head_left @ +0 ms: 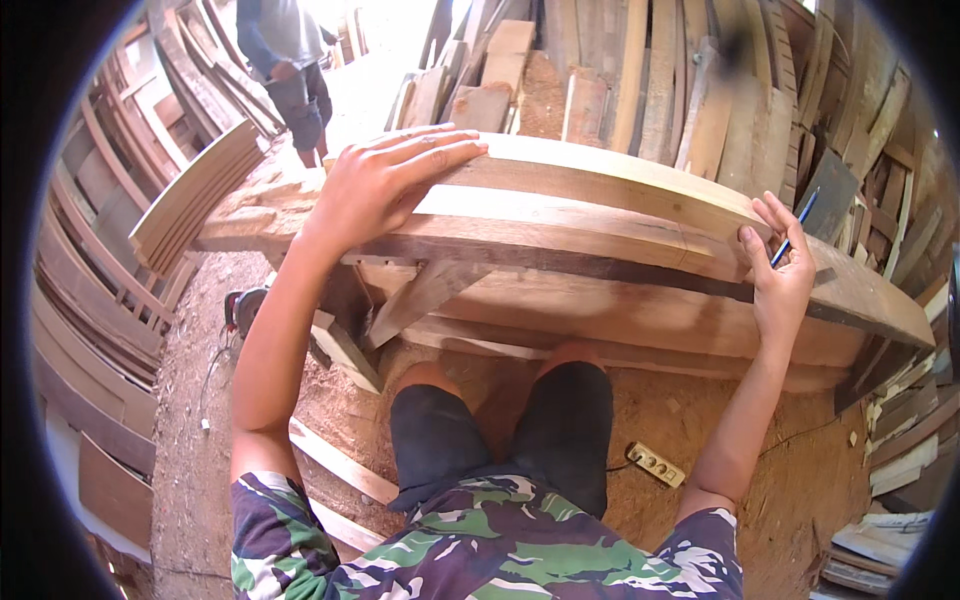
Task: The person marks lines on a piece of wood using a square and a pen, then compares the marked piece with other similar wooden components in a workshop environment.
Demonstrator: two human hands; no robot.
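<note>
A long pale wooden plank (610, 180) stands on edge across the workbench (880, 300), its face turned toward me. Over its left end lies my left hand (385, 185), fingers stretched across the top edge; the thumb is hidden. At the plank's right end, my right hand (782, 265) holds a slim blue pencil (806, 208) pointing up and to the right. The thumb and fingertips of that hand also touch the plank's end. Another wooden piece (560, 238) lies flat along the bench's near side, just in front of the plank.
Slatted wood (190, 195) sits at the bench's left end. A power tool (243, 308) rests on the floor at left, and a power strip (655, 464) lies by my right leg. Many boards (600, 90) lean behind. Another person (295, 70) stands at far left.
</note>
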